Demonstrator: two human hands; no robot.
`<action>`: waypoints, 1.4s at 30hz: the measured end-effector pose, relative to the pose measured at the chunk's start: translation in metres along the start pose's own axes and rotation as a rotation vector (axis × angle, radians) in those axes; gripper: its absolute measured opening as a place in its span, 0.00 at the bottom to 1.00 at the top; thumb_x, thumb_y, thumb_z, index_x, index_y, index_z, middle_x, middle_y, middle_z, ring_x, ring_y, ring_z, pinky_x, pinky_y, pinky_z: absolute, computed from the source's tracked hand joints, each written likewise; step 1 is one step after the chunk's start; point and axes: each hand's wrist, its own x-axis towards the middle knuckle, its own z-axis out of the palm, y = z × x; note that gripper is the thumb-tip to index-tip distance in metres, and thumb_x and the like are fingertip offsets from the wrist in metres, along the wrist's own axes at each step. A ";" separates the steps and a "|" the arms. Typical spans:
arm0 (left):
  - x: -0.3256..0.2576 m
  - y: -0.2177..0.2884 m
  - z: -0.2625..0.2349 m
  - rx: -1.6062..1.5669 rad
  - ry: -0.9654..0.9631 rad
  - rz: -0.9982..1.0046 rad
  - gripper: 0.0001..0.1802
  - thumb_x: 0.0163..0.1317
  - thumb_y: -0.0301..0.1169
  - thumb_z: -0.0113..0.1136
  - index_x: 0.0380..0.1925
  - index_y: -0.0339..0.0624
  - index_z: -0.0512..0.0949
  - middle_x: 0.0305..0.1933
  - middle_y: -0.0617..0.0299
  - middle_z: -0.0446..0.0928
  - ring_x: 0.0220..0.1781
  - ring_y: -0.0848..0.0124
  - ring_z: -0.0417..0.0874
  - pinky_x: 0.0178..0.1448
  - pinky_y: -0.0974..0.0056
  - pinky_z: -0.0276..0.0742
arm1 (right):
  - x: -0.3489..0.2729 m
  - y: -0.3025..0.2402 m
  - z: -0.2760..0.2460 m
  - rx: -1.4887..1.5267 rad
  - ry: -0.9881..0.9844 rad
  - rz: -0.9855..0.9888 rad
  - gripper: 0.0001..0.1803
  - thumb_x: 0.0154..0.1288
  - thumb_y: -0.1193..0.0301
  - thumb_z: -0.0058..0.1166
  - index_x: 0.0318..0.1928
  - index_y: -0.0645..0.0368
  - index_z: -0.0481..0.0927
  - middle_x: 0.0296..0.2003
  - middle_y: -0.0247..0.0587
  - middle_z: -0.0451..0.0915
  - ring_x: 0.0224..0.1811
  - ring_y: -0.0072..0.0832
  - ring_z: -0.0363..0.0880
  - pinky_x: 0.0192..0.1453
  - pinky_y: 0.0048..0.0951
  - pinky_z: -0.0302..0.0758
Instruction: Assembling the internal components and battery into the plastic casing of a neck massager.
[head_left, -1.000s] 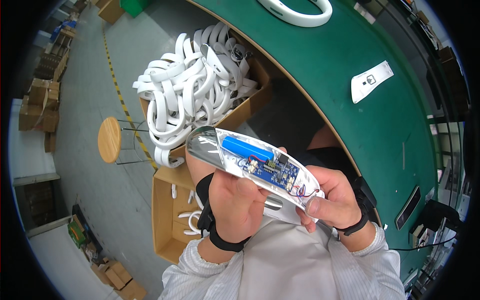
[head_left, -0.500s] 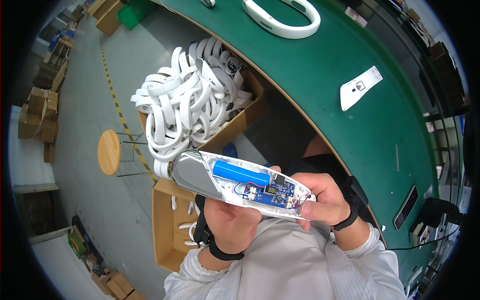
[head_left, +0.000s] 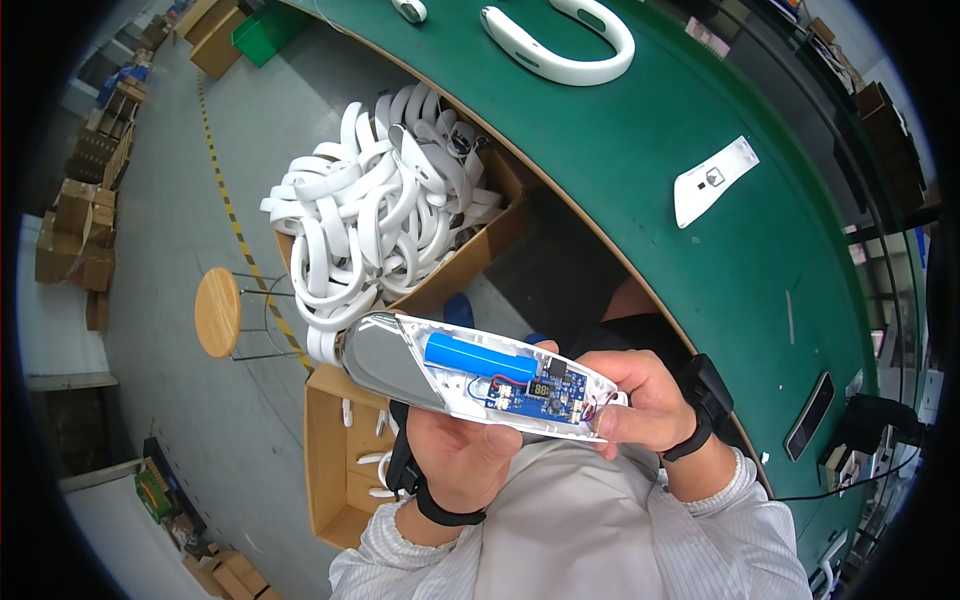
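An opened white plastic device housing (head_left: 465, 408) lies across both hands above my lap, its inside facing up. In it sit a blue cylindrical battery (head_left: 480, 357) and a blue circuit board (head_left: 535, 397) with a small digit display and thin red and dark wires. The wide end is a glossy grey rounded panel (head_left: 390, 362). My left hand (head_left: 465, 455) grips the housing from below, thumb at its lower edge. My right hand (head_left: 645, 400) pinches the narrow tip, thumb beside the wires. Fingers behind the housing are mostly hidden.
A cardboard box (head_left: 470, 265) heaped with white curved housings (head_left: 370, 200) stands beyond my hands; another box (head_left: 335, 470) holds a few white parts. The green table (head_left: 600, 150) carries a U-shaped white device (head_left: 575, 70), a white panel (head_left: 715, 182) and a phone (head_left: 809, 416). A stool (head_left: 218, 312) stands left.
The view has shifted slightly, and the glossy wide end of the housing sits a little lower. Both hands keep their hold.
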 end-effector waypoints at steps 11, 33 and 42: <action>-0.001 0.000 -0.002 0.012 -0.013 -0.014 0.39 0.59 0.34 0.74 0.65 0.35 0.64 0.58 0.48 0.77 0.61 0.48 0.80 0.71 0.40 0.71 | -0.001 -0.001 -0.001 -0.021 -0.003 -0.015 0.23 0.69 0.63 0.60 0.55 0.70 0.78 0.32 0.38 0.83 0.20 0.15 0.76 0.23 0.18 0.73; 0.001 0.010 0.029 0.307 0.090 0.055 0.24 0.59 0.35 0.66 0.51 0.32 0.73 0.43 0.53 0.76 0.46 0.63 0.83 0.62 0.51 0.80 | 0.005 0.006 -0.009 0.057 -0.088 -0.043 0.22 0.67 0.62 0.60 0.52 0.70 0.79 0.34 0.38 0.83 0.21 0.16 0.77 0.23 0.18 0.73; 0.002 0.007 0.015 0.234 -0.126 0.055 0.36 0.61 0.29 0.70 0.64 0.29 0.63 0.57 0.43 0.78 0.59 0.53 0.82 0.66 0.49 0.78 | 0.002 0.010 -0.015 0.093 -0.108 -0.095 0.27 0.69 0.56 0.59 0.53 0.70 0.79 0.33 0.39 0.82 0.21 0.16 0.77 0.22 0.18 0.74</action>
